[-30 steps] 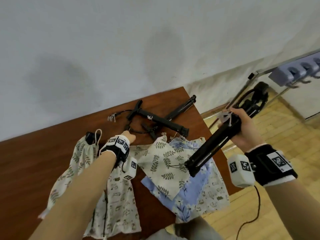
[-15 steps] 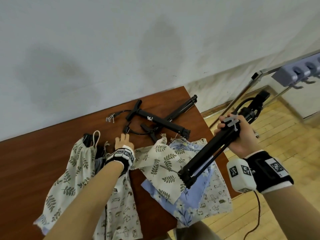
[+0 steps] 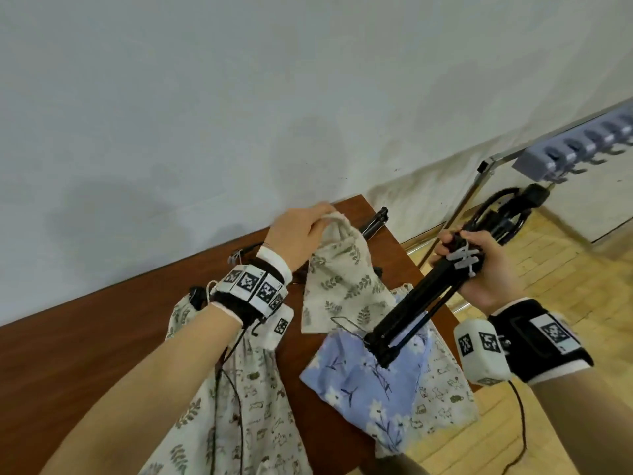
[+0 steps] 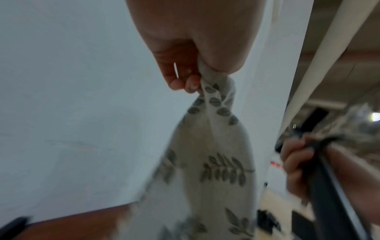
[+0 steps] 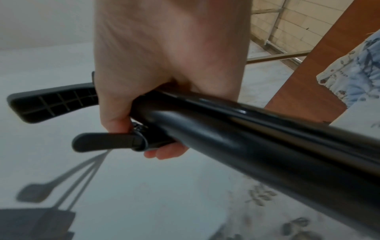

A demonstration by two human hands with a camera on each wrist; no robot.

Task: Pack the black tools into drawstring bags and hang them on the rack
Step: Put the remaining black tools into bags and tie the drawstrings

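Note:
My left hand (image 3: 317,222) pinches the gathered mouth of a cream leaf-print drawstring bag (image 3: 342,282) and holds it lifted above the brown table (image 3: 85,337); the left wrist view shows the same bag (image 4: 216,146) hanging from my fingers (image 4: 191,84). My right hand (image 3: 459,252) grips a long black tool (image 3: 414,303) that slants down, its lower end over a blue floral bag (image 3: 359,382). In the right wrist view my fingers (image 5: 164,151) wrap around the tool's thick black tube (image 5: 246,138). Another black tool (image 3: 375,221) lies on the table behind the lifted bag, mostly hidden.
A filled leaf-print bag (image 3: 181,313) and an animal-print bag (image 3: 257,389) lie under my left forearm. Another animal-print bag (image 3: 442,382) lies beneath the blue one at the table's right edge. A metal rack with grey hooks (image 3: 575,149) stands at the right over the wooden floor (image 3: 565,269).
My left hand has risen from the table, taking the leaf-print bag by its mouth and lifting it. My right hand keeps the black tool in much the same place.

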